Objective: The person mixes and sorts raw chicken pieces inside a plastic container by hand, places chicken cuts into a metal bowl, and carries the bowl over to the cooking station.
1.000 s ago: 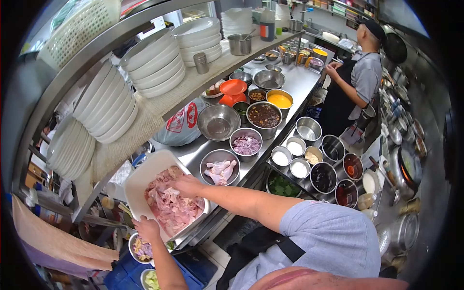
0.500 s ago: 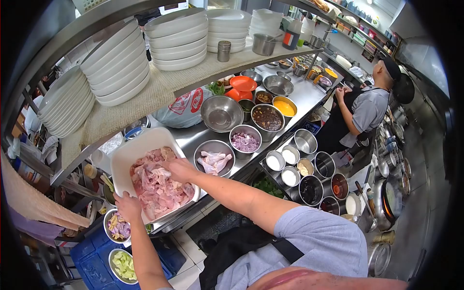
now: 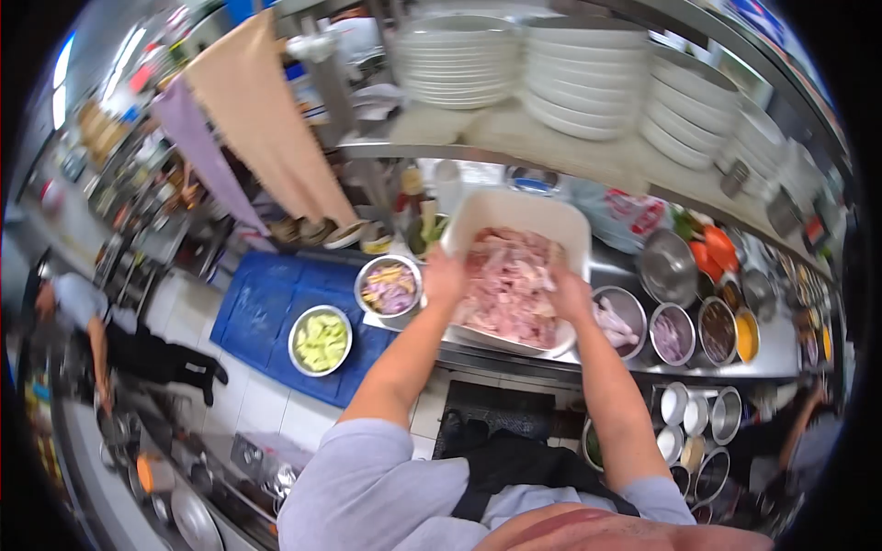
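A white plastic tub (image 3: pixel 518 204) filled with raw chicken pieces (image 3: pixel 510 289) stands on the steel counter in front of me. My left hand (image 3: pixel 444 278) grips the tub's left rim. At the right side of the tub is my right hand (image 3: pixel 570 292), against the chicken and the wall; motion smears its fingers, so their grip is unclear. Left of the tub sits a bowl of chopped onion and yellowish pieces (image 3: pixel 389 286). To the right, a steel bowl holds chicken legs (image 3: pixel 614 323), beside a bowl of chopped purple onion (image 3: pixel 672 335).
Overhead, a shelf (image 3: pixel 514 133) carries stacked white plates (image 3: pixel 583 83). On a blue lid-like surface (image 3: pixel 253 308) at left rests a bowl of cut green vegetable (image 3: pixel 321 341). One co-worker (image 3: pixel 92 321) stands at far left, another (image 3: pixel 808 432) at far right. Sauce containers (image 3: pixel 718 331) line the counter.
My view has swung left, bringing the blue surface and another person into sight. My right hand has shifted from the middle of the chicken to the tub's right side.
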A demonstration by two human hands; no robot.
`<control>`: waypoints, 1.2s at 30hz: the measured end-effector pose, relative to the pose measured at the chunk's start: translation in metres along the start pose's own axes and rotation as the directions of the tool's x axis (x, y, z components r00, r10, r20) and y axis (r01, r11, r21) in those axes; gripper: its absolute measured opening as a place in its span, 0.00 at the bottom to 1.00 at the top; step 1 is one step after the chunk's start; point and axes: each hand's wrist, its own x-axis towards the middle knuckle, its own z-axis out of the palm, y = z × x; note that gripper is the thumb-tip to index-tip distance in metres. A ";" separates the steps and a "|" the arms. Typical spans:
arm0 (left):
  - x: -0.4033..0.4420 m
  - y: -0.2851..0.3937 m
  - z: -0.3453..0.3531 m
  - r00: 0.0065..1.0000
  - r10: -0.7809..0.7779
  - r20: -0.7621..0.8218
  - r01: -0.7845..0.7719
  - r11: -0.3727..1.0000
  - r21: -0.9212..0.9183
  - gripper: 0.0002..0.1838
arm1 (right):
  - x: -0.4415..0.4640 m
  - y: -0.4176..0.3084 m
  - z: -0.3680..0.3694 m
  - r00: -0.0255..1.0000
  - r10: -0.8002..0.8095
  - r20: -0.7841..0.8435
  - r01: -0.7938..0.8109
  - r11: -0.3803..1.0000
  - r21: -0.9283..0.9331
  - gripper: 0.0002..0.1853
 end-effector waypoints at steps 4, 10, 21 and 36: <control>-0.004 0.006 -0.013 0.998 -0.003 0.065 0.005 1.000 -0.025 0.16 | -0.002 0.003 0.002 0.999 -0.008 -0.043 0.009 1.000 0.026 0.18; -0.003 0.006 -0.013 0.998 -0.032 0.057 0.033 0.999 -0.015 0.15 | -0.003 -0.007 -0.003 0.998 -0.014 -0.057 0.014 1.000 -0.010 0.17; -0.002 0.003 -0.008 0.997 -0.046 0.058 0.050 0.997 -0.067 0.15 | -0.004 -0.014 -0.006 1.000 0.002 -0.027 -0.003 1.000 -0.026 0.19; -0.003 0.001 -0.010 0.998 -0.045 0.047 0.049 0.994 -0.093 0.15 | -0.005 -0.014 -0.005 0.999 -0.032 -0.042 0.031 0.999 -0.021 0.17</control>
